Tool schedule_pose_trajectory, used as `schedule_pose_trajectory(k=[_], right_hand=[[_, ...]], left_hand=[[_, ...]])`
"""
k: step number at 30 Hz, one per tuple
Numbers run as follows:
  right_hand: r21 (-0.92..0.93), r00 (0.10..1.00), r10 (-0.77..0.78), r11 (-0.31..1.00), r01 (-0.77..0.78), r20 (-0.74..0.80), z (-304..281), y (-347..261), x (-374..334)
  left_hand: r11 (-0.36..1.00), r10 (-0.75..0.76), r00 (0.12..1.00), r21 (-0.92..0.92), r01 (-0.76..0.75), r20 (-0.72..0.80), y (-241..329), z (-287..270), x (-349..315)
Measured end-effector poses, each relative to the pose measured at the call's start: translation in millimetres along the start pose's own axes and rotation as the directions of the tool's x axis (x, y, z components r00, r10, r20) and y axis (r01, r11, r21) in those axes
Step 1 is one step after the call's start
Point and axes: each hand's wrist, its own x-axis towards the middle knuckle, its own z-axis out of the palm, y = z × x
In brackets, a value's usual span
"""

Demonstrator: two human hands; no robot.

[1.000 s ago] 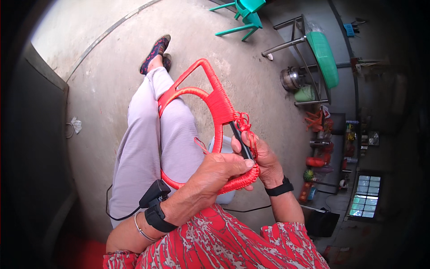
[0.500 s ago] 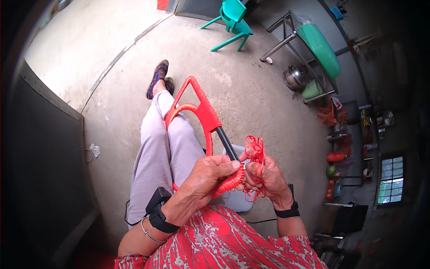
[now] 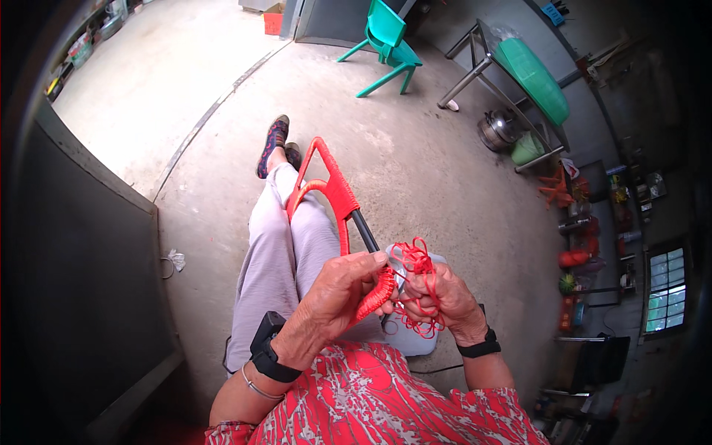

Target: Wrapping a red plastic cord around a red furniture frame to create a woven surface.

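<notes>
Across my lap lies a frame with rounded and angular parts, tightly wrapped in red cord. A stretch of black bar shows uncovered between wrapped parts. My left hand is closed on the frame near its wrapped lower corner, thumb up by the bar. Just right of it, my right hand clutches a loose looped bundle of red cord, with loops spilling above and below the fist. Strands run between the bundle and the wrapped corner. The left fingertips are partly hidden behind the corner.
A pale grey plastic stool or box is partly hidden below my hands. Ahead stands a green chair. At the right are a metal table with a green basin, a steel pot and cluttered shelves. A dark panel is at left.
The right hand has drawn slightly away from the wrapped corner and closed more around the cord bundle. The left hand keeps its hold. The whole view has shifted a little.
</notes>
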Motion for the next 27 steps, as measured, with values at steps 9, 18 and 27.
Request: schedule_pose_trajectory(k=[9, 18, 27], right_hand=[[0.107, 0.992, -0.107, 0.989, 0.099, 0.07, 14.6, -8.1, 2.0], [-0.942, 0.874, -0.485, 0.278, 0.189, 0.032, 12.6, -76.0, 67.3], [-0.746, 0.667, -0.339, -0.355, 0.563, 0.664, 101.5, -74.6, 126.5]], left_hand=[[0.992, 0.102, 0.993, 0.067, -0.106, 0.066, -2.3, -8.6, -6.3], [0.931, 0.364, 0.907, 0.105, -0.349, -0.213, 11.4, -16.0, -42.4], [0.375, 0.891, 0.444, 0.71, -0.596, -0.098, 57.1, -18.4, -57.3]])
